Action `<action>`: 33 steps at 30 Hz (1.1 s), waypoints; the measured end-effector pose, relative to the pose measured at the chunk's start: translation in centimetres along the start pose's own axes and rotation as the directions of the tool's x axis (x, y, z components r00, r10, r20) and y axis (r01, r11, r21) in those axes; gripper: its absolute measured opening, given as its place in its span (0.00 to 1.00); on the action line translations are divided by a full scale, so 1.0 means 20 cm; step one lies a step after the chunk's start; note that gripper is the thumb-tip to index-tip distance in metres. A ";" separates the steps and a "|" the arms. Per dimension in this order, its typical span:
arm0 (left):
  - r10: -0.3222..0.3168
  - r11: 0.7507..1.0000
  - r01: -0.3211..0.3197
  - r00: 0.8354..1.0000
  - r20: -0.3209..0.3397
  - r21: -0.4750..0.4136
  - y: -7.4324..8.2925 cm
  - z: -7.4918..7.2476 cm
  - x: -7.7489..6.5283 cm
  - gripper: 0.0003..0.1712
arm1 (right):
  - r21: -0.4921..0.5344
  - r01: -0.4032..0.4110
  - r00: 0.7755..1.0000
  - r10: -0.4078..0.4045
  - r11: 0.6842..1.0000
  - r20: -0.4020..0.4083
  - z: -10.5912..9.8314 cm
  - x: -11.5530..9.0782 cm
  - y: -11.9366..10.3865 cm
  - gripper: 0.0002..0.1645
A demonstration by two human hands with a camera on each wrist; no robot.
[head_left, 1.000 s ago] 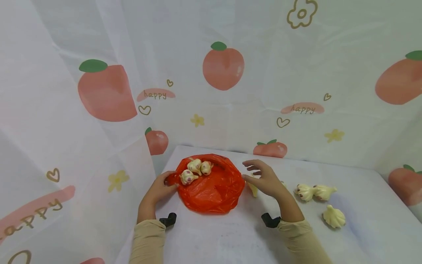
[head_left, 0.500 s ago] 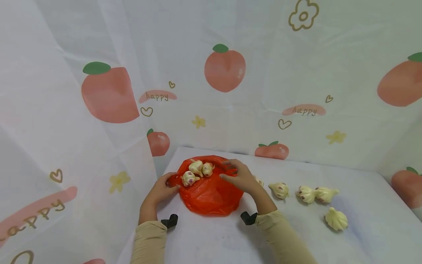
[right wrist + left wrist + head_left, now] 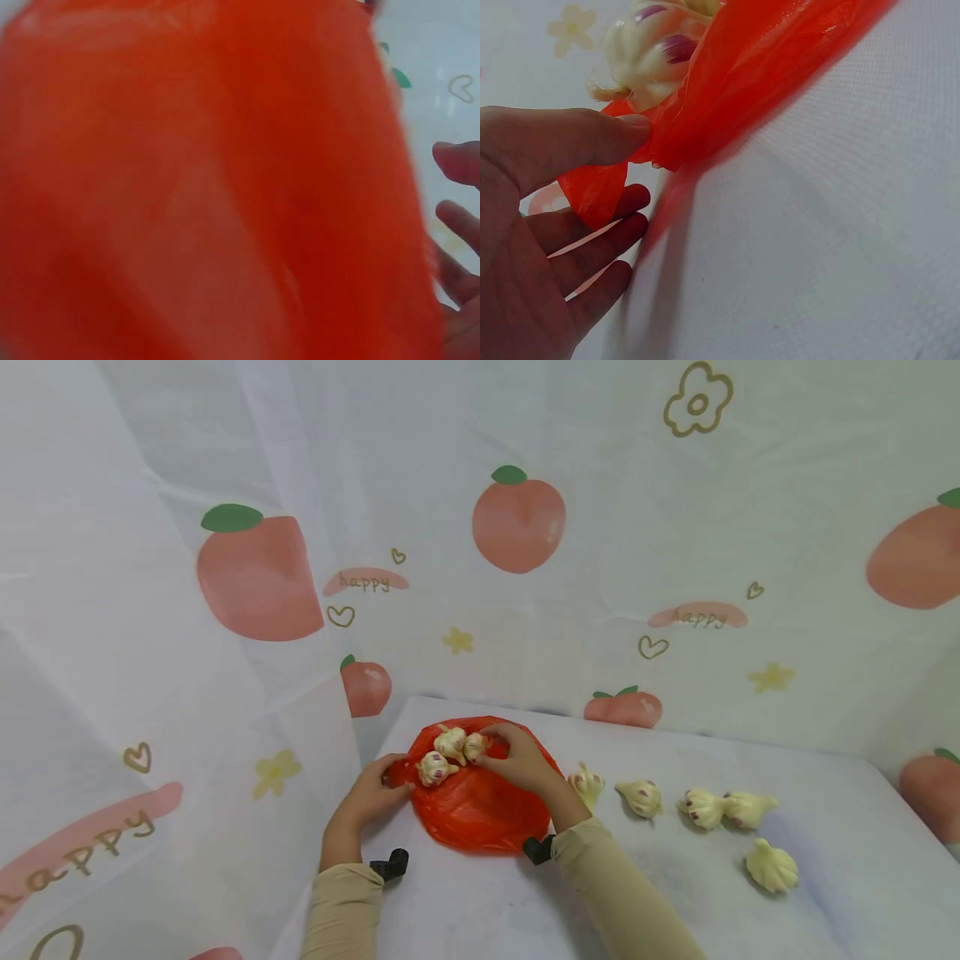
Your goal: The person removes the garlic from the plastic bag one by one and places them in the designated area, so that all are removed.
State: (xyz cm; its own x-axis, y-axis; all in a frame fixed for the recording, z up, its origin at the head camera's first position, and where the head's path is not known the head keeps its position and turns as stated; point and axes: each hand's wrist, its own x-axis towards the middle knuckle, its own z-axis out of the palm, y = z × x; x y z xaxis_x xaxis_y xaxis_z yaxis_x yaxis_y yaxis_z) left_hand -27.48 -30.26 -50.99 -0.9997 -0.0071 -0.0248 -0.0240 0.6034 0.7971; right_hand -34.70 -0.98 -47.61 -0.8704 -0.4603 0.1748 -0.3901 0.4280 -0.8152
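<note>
A red plastic bag [image 3: 487,806] lies spread on the white table, three garlic bulbs resting at its far left part. My right hand [image 3: 521,762] reaches over the bag, its thumb and fingers around the rightmost small bulb [image 3: 476,747]; whether they touch it is hard to tell. In the right wrist view, red plastic hides most of the scene and my thumb and fingers [image 3: 459,225] stand apart. My left hand [image 3: 372,792] is at the bag's left rim. The left wrist view shows my left thumb [image 3: 592,137] touching the plastic beside a garlic bulb [image 3: 651,56], my fingers loosely extended below.
Right of the bag are more garlic bulbs: one [image 3: 587,783] near its rim, another [image 3: 641,798] beyond, a touching pair, and a paler one [image 3: 772,866] nearer the front. A fruit-printed cloth [image 3: 555,635] hangs behind and at the left.
My right hand has moved left, from beside the bag's right rim to over the bag at the small garlic bulb. My left hand has stayed at the left rim.
</note>
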 end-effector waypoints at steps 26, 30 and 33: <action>0.019 1.000 -0.019 1.000 -0.010 0.001 0.00 0.00 0.00 0.32 | -0.187 -0.019 0.997 0.033 0.982 0.072 0.09 0.14 0.04 0.33; 0.013 1.000 -0.013 1.000 -0.015 -0.008 0.00 0.01 0.00 0.31 | -0.194 -0.028 0.996 0.043 0.981 0.074 0.09 0.13 0.04 0.28; 0.008 1.000 -0.008 1.000 -0.017 -0.008 0.00 0.01 0.00 0.31 | -0.192 -0.025 0.996 0.040 0.981 0.077 0.10 0.12 0.03 0.26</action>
State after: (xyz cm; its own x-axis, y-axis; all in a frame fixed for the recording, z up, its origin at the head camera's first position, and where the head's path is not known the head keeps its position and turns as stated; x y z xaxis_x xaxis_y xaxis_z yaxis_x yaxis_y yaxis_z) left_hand -27.47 -30.06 -51.08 -0.9998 -0.0158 -0.0085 -0.0163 0.5973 0.8019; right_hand -36.48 -3.36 -48.80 -0.8599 -0.5009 0.0989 -0.4187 0.5810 -0.6980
